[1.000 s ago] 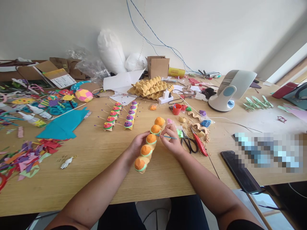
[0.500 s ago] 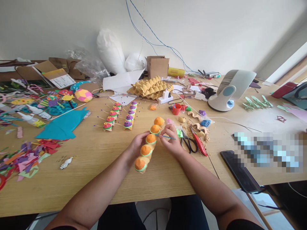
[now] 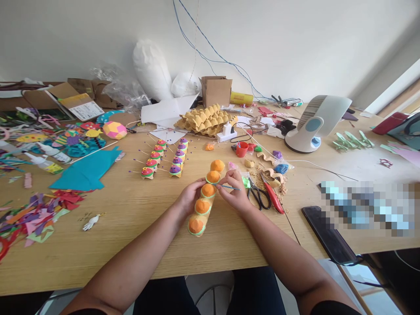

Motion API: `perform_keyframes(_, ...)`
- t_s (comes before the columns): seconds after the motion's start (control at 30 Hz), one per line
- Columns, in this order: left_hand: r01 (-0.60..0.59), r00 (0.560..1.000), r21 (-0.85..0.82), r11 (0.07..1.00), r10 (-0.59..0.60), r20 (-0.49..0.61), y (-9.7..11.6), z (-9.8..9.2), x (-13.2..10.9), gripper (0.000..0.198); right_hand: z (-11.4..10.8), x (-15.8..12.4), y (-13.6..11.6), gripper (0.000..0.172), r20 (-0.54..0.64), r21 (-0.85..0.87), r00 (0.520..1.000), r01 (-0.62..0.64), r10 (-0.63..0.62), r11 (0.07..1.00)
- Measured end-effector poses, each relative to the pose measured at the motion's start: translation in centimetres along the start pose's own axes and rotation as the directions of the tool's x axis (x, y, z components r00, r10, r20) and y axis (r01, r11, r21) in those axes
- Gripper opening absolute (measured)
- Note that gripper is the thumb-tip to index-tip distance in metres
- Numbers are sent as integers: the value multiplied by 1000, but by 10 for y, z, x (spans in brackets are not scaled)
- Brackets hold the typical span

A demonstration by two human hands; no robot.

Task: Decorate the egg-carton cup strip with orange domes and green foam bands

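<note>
A strip of egg carton cups (image 3: pixel 202 205), its domes covered in orange clay with green rims, is held above the table in front of me. My left hand (image 3: pixel 193 194) grips its left side near the second and third domes. My right hand (image 3: pixel 234 187) pinches a thin blue stick (image 3: pixel 229 187), whose tip points at the strip between those domes. Beyond my hands stand two finished-looking strips, one with red and green domes (image 3: pixel 151 163) and one with purple domes (image 3: pixel 177 162), both with pins sticking out sideways.
Right of my hands lie black-handled scissors (image 3: pixel 259 194), a red utility knife (image 3: pixel 273 193) and wood-coloured scraps. A red cup (image 3: pixel 242 149), a stack of egg trays (image 3: pixel 206 120) and a white fan (image 3: pixel 316 124) stand farther back. Paper scraps (image 3: pixel 42 214) cover the left; a phone (image 3: pixel 328 234) lies right.
The strip's near end has swung slightly right, and its domes have turned a little in my left hand. My right hand stays beside it with the stick.
</note>
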State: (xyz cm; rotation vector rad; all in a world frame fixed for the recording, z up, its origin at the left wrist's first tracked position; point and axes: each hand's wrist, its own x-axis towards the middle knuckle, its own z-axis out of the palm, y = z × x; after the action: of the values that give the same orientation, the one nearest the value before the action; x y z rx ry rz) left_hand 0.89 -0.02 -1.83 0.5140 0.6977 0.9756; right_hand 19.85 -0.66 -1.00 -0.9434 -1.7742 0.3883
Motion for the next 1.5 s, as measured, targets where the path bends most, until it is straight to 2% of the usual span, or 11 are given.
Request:
perform_keyframes(0.37, -3, 1000, 8, 1000, 3, 9, 0, 0, 0, 16, 2, 0, 4, 6, -23, -50, 998, 55, -56, 997)
perform_keyframes(0.63, -17, 1000, 6, 1000, 17, 3, 0, 5, -3, 17, 2, -2, 2, 6, -15, -149, 997, 79, -82, 986)
perform_keyframes(0.9, -32, 999, 23, 999, 33, -20, 0, 5, -3, 14, -2, -1, -4, 9, -33, -87, 997, 67, -70, 994)
perform_keyframes(1.23, -31, 1000, 23, 999, 31, -1, -2, 3, -2, 14, 0, -2, 1, 6, 25, -115, 997, 78, -76, 990)
perform_keyframes(1.5, -35, 999, 28, 999, 35, -4, -2, 5, -4, 15, -1, -2, 4, 6, 42, -213, 994, 112, -105, 971)
